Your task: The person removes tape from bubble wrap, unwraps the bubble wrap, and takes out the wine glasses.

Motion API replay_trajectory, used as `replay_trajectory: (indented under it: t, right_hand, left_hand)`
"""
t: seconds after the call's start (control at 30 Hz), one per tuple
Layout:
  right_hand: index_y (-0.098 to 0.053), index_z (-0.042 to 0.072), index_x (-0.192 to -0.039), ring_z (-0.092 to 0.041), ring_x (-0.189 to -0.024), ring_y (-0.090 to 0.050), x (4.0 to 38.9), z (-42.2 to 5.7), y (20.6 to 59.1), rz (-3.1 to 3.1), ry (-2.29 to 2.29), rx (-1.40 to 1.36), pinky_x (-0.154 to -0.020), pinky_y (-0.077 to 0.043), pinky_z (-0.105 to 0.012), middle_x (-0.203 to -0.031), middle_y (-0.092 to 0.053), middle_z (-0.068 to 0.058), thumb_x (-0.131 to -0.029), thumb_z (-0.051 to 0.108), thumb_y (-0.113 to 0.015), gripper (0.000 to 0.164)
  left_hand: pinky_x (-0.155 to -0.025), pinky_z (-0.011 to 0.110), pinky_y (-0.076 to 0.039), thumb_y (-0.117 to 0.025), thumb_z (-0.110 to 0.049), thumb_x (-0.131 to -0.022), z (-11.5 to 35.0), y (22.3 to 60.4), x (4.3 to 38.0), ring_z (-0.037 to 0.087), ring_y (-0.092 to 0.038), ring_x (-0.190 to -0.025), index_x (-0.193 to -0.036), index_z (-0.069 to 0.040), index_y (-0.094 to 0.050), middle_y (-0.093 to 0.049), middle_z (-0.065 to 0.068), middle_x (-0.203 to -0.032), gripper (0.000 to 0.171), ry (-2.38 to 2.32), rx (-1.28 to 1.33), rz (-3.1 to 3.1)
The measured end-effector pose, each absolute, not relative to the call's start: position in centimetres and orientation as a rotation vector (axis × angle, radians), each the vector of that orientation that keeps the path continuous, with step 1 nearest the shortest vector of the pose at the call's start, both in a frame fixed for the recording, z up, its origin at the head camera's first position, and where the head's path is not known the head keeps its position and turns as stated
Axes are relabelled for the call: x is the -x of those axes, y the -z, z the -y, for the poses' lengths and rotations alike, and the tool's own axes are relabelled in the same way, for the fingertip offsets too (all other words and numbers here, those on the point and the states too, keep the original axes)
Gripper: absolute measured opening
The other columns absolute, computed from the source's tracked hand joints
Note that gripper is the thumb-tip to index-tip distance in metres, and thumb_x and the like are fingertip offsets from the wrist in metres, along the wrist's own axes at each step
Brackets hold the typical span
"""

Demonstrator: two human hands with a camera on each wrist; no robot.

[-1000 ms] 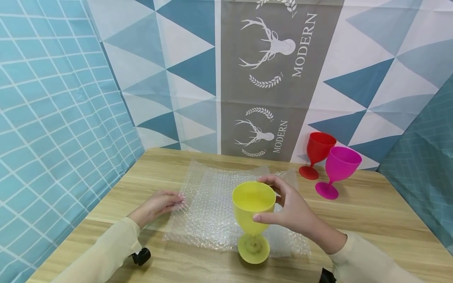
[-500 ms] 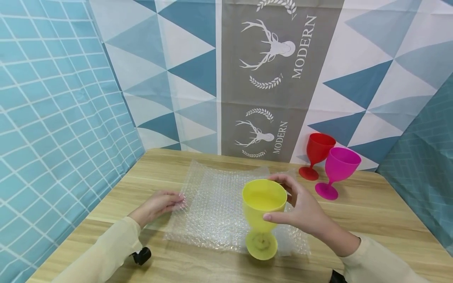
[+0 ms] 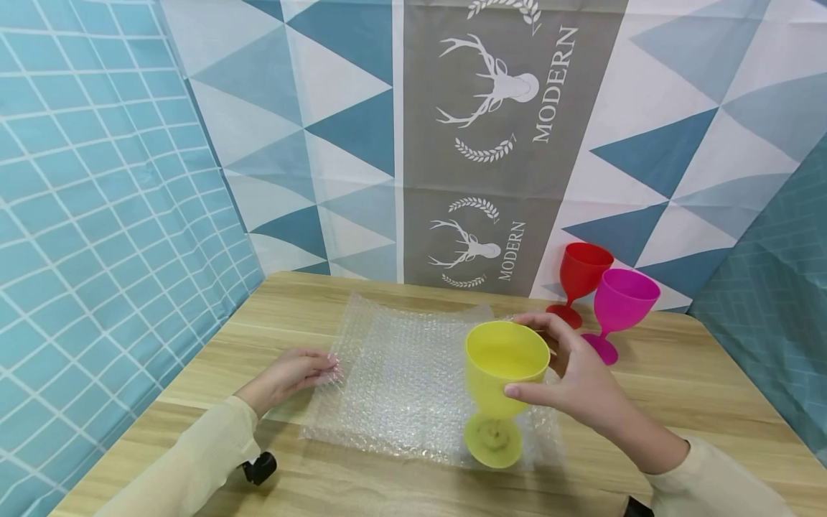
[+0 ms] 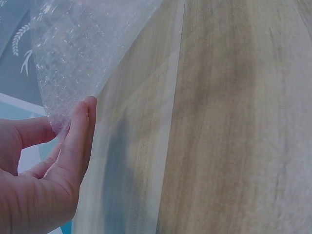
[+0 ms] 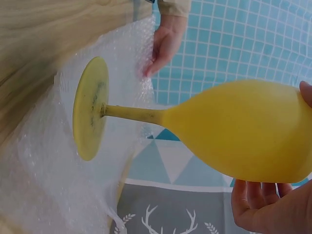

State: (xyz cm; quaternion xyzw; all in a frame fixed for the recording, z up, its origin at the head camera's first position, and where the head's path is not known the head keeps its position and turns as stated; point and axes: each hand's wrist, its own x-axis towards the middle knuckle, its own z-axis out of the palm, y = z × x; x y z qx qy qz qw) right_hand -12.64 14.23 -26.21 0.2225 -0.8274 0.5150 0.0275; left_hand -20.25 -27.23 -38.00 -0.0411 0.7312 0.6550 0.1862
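A yellow plastic goblet point(image 3: 507, 370) is held upright over the right part of a bubble wrap sheet point(image 3: 407, 380). My right hand point(image 3: 578, 373) grips its bowl near the rim, thumb on the near side and fingers round the far side. In the right wrist view the goblet's stem and round foot point(image 5: 90, 109) show in full, with the bubble wrap behind them. At the sheet's left edge, my left hand point(image 3: 293, 373) pinches the bubble wrap point(image 4: 73, 63) between thumb and fingers, and that edge is lifted in the left wrist view.
A red goblet point(image 3: 581, 269) and a magenta goblet point(image 3: 622, 301) stand upright at the back right of the wooden table point(image 3: 362, 485). A patterned cloth point(image 3: 349, 143) hangs behind the table, and a blue tiled-print cloth point(image 3: 97, 215) hangs along the left.
My right hand has carried the yellow goblet to the right across the bubble wrap. My left hand has stayed at the sheet's left edge.
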Motion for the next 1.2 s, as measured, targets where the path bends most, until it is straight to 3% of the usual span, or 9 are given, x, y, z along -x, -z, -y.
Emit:
replay_trajectory:
  t: [0.67,0.9,1.2]
  right_hand:
    - [-0.042,0.015,-0.133,-0.007,-0.1,-0.061,13.0,-18.4,24.6,2.439,-1.649,-0.579,-0.078,-0.057,-0.016,-0.121,-0.053,0.003,-0.076,-0.004,-0.075,0.069]
    - [-0.041,0.017,-0.135,-0.002,-0.102,-0.057,13.3,-20.3,25.4,2.398,-1.617,-0.497,-0.079,-0.054,-0.009,-0.123,-0.051,0.008,-0.075,-0.007,-0.074,0.073]
    - [-0.039,0.022,-0.136,0.0,-0.102,-0.052,13.7,-22.8,26.2,2.434,-1.367,-0.28,-0.079,-0.049,-0.003,-0.122,-0.046,0.018,-0.077,0.001,-0.076,0.073]
  left_hand:
    - [-0.082,0.019,-0.057,-0.056,-0.007,-0.094,26.8,37.7,20.6,0.005,-0.068,-0.084,-0.124,0.017,-0.048,-0.07,-0.002,-0.091,0.039,-1.843,0.083,-2.05]
    - [-0.083,0.021,-0.058,-0.057,-0.007,-0.093,26.8,37.8,19.9,0.006,-0.067,-0.085,-0.125,0.015,-0.048,-0.069,0.003,-0.097,0.039,-1.809,0.145,-2.082]
    - [-0.083,0.021,-0.058,-0.056,-0.006,-0.094,26.8,37.8,20.0,0.006,-0.067,-0.085,-0.125,0.016,-0.047,-0.068,0.003,-0.097,0.039,-1.804,0.161,-2.083]
